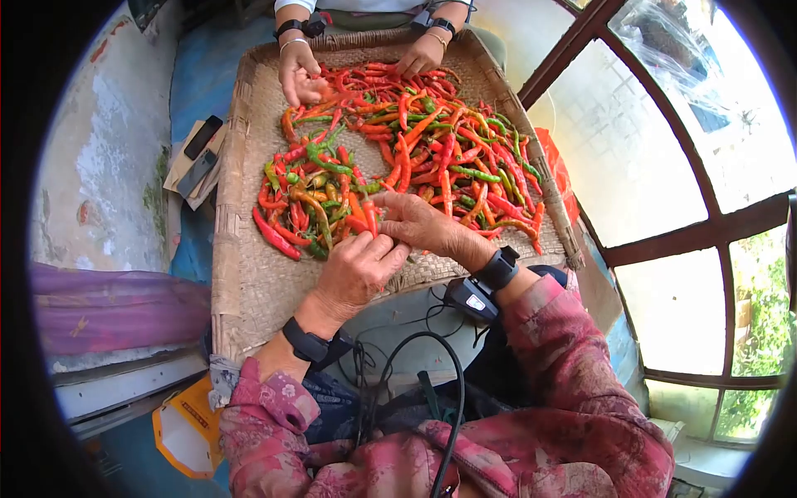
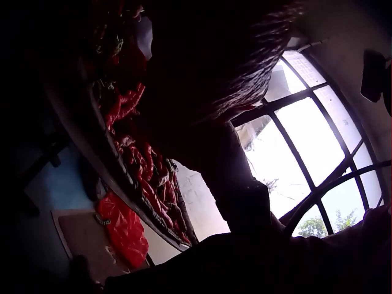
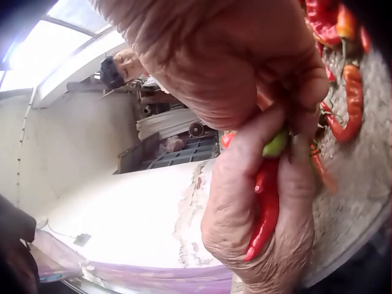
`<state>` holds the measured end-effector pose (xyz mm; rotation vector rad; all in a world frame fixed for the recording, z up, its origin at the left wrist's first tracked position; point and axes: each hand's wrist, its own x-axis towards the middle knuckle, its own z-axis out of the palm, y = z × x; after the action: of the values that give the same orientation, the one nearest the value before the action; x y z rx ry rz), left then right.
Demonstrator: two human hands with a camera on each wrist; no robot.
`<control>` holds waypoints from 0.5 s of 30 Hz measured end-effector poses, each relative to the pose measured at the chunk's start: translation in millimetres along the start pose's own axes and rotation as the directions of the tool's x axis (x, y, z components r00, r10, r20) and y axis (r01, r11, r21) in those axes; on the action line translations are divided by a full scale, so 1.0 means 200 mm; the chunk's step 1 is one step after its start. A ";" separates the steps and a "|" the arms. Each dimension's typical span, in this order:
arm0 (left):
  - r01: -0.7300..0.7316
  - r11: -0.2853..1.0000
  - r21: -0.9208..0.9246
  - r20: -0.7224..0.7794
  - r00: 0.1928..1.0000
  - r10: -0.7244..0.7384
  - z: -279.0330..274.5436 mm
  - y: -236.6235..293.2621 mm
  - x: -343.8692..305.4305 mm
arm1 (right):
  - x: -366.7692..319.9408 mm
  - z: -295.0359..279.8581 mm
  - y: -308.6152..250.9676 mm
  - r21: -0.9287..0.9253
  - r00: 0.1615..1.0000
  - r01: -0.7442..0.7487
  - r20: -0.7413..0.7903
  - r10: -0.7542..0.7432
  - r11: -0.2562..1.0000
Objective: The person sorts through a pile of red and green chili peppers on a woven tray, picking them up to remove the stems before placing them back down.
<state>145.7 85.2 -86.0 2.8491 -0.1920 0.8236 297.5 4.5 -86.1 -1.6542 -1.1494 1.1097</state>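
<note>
In the head view my left hand (image 1: 359, 270) is at the near side of a shallow woven tray (image 1: 241, 274). Its curled fingers grip a red chili pepper (image 3: 267, 199), and a green chili (image 3: 277, 144) shows between the same fingers in the right wrist view. My right hand (image 1: 432, 226) meets it from the right, fingertips pinching at the upper end of these chilies, where their stems are hidden. Just beyond both hands lies a smaller pile of red and green chilies (image 1: 320, 199). The left wrist view is mostly dark.
A larger heap of chilies (image 1: 448, 149) fills the tray's right and far side. Opposite, another person's hands (image 1: 299, 75) reach into it. Two phones (image 1: 199, 170) lie left of the tray. A red plastic bag (image 2: 125, 229) is beside it on the right. Cables (image 1: 452, 357) hang near my lap.
</note>
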 end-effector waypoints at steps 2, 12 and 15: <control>-0.022 0.999 -0.025 -0.010 1.000 0.021 0.01 0.01 0.00 | 0.00 0.00 0.04 0.079 0.999 0.045 -0.023 -0.044 0.996; 0.125 0.992 -0.026 -0.158 0.979 -0.128 -0.07 -0.13 0.05 | -0.08 -0.19 -0.03 0.120 0.941 0.115 -0.331 -0.069 0.986; 0.455 0.852 0.260 -0.159 0.890 -0.427 -0.10 -0.20 0.05 | -0.10 -0.20 -0.05 0.059 0.926 0.109 -0.369 -0.080 0.992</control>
<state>150.5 128.5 -68.2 2.9136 0.6302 0.9410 328.4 -18.4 -62.5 -1.6399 -0.9199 0.7341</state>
